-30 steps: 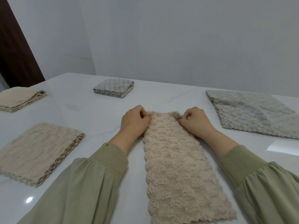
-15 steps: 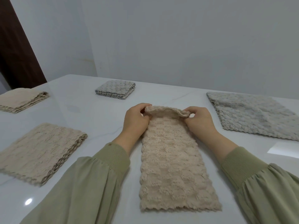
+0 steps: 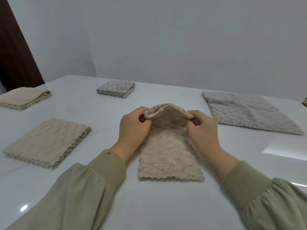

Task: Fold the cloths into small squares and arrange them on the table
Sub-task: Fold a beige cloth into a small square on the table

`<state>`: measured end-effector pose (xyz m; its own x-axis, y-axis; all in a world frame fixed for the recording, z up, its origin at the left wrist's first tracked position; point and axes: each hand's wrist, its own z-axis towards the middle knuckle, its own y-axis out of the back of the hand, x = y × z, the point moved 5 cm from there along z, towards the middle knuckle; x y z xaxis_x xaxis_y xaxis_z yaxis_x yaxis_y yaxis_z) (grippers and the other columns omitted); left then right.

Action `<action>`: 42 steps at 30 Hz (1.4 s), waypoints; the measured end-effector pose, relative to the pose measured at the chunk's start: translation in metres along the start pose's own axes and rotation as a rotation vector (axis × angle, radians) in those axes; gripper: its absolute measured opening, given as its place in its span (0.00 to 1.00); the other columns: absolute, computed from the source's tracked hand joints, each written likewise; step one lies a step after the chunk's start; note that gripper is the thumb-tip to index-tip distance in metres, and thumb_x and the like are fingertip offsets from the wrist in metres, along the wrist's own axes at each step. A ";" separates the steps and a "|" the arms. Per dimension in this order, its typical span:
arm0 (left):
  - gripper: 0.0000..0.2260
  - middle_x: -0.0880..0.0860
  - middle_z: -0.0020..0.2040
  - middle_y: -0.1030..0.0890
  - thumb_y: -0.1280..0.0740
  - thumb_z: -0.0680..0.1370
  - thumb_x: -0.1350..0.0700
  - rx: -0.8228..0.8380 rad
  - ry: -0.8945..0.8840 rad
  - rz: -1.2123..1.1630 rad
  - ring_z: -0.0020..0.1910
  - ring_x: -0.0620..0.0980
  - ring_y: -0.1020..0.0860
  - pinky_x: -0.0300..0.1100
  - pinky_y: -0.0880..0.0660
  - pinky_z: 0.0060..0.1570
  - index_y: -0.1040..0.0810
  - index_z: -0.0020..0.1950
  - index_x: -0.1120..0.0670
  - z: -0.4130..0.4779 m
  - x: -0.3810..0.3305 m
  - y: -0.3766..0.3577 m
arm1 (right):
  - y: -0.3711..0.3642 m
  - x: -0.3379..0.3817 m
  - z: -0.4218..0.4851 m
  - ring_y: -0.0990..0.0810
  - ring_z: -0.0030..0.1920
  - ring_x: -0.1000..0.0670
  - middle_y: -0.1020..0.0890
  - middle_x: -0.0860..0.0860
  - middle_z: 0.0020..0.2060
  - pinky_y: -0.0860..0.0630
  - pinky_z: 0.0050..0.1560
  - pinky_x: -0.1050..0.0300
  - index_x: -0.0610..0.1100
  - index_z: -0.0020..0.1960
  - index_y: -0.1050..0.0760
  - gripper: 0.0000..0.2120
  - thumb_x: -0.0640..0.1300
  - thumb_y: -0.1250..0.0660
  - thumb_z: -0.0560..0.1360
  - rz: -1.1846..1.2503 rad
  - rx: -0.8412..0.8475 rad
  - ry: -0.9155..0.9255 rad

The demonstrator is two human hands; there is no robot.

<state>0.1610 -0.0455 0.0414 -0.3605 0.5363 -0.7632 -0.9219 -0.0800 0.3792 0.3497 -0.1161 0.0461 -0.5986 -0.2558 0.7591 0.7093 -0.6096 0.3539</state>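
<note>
A beige fluffy cloth (image 3: 169, 156), folded into a long strip, lies on the white table (image 3: 149, 205) in front of me. Its far end is lifted off the table and arches toward me. My left hand (image 3: 132, 130) pinches the left far corner. My right hand (image 3: 204, 131) pinches the right far corner. The near scalloped edge of the strip rests flat on the table.
A folded grey square (image 3: 116, 88) sits at the back. Two folded beige cloths lie on the left, one near (image 3: 48, 141) and one far (image 3: 23, 98). A large grey cloth (image 3: 249, 112) lies spread out at the right. A wall stands behind the table.
Both hands have lifted the strip's far end off the table and brought it up and toward me, so the cloth now arches over itself.
</note>
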 end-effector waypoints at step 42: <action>0.05 0.52 0.28 0.23 0.31 0.73 0.67 0.737 0.537 -0.197 0.27 0.47 0.22 0.35 0.24 0.28 0.22 0.40 0.59 -0.038 -0.002 0.005 | 0.030 -0.014 -0.046 0.33 0.24 0.58 0.28 0.50 0.25 0.35 0.27 0.68 0.44 0.39 0.21 0.10 0.32 0.37 0.71 -0.009 0.173 -0.300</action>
<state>0.1515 -0.0786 0.0252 -0.3938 0.0082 -0.9191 -0.7170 0.6230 0.3128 0.3623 -0.1659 0.0210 -0.4874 -0.0035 0.8732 0.7724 -0.4681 0.4293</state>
